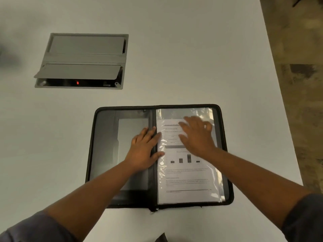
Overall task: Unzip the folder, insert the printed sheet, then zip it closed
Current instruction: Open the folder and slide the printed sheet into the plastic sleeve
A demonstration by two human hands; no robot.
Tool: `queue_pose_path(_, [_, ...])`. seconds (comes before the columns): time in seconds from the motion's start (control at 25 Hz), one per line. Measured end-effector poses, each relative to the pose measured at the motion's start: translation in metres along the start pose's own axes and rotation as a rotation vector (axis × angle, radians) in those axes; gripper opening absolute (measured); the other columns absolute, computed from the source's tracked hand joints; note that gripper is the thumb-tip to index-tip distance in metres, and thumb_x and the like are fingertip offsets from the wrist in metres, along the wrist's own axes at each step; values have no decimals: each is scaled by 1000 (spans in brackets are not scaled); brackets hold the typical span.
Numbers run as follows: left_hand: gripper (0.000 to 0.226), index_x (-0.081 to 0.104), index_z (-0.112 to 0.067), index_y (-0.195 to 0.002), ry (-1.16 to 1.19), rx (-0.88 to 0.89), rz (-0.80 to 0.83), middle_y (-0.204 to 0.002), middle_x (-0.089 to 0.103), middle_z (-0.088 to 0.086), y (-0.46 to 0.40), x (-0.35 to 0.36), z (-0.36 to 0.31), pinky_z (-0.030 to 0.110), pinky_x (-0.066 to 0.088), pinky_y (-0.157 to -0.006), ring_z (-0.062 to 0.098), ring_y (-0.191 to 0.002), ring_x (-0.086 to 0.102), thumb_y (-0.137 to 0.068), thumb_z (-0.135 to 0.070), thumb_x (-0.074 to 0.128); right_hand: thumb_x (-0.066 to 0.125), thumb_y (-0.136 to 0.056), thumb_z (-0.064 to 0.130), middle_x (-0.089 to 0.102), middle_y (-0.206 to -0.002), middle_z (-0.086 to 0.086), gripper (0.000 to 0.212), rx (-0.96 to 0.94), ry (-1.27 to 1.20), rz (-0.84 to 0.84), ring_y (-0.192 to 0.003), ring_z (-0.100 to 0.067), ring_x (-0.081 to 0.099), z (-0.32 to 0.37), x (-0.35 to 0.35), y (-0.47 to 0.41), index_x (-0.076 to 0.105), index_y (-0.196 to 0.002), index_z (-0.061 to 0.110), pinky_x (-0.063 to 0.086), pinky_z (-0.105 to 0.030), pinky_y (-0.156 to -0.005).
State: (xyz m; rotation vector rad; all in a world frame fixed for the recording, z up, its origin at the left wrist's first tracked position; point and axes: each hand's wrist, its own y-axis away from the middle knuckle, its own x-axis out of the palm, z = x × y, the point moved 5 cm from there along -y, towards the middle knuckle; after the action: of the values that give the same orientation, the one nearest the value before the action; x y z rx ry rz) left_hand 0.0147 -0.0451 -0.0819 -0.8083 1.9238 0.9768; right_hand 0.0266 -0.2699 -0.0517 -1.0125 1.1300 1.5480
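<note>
A black zip folder (104, 151) lies open flat on the white table. Its right half holds clear plastic sleeves, and the printed sheet (185, 175) with text and a small bar chart lies inside the top sleeve. My left hand (145, 151) rests flat across the spine, fingers spread, its thumb touching the sleeve's left edge. My right hand (197, 137) lies flat on the upper part of the sheet, fingers spread, slightly blurred. The zipper end (153, 209) sticks out at the bottom of the spine.
A grey recessed cable box (83, 60) with a raised flap and a red light sits in the table at the back left. The table's right edge (286, 119) runs diagonally, with patterned floor beyond. A small dark object (161, 238) shows at the bottom edge.
</note>
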Motion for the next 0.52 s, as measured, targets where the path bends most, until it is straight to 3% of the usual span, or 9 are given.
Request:
queue_pose_path(0.16, [84,4,-39,-158,-55,16,42,-168,2,-7,41,19,-13,47,2,-119,21,-154,-11,-89,-82,22,30,-87,74,6,-166,2,76,-15,-18,197,-151,-28,0,31,39,59,16,-153,38,14,-60,-113])
queue_pose_path(0.28, [87,-3,-41,-158,-89,39,86,-168,-5,-9,68,30,-18,48,-4,-120,23,-154,-16,-86,-85,20,18,-82,86,-17,-165,4,88,20,33,225,-150,-29,-19,30,59,90,-6,-153,42,2,-64,-114])
queue_pose_path(0.4, [94,-11,-44,-156,-130,69,120,-167,-14,-10,92,42,-20,50,-9,-120,22,-152,-23,-82,-87,26,15,-79,90,-23,-163,3,89,81,47,208,-148,-30,-25,20,66,110,-12,-152,45,-2,-65,-113])
queue_pose_path(0.52, [99,-15,-46,-155,-148,65,135,-166,-23,-12,111,51,-16,54,-8,-122,22,-150,-28,-80,-88,33,13,-85,85,-18,-164,-1,84,150,53,167,-149,-32,-19,9,68,129,-13,-153,43,4,-67,-114])
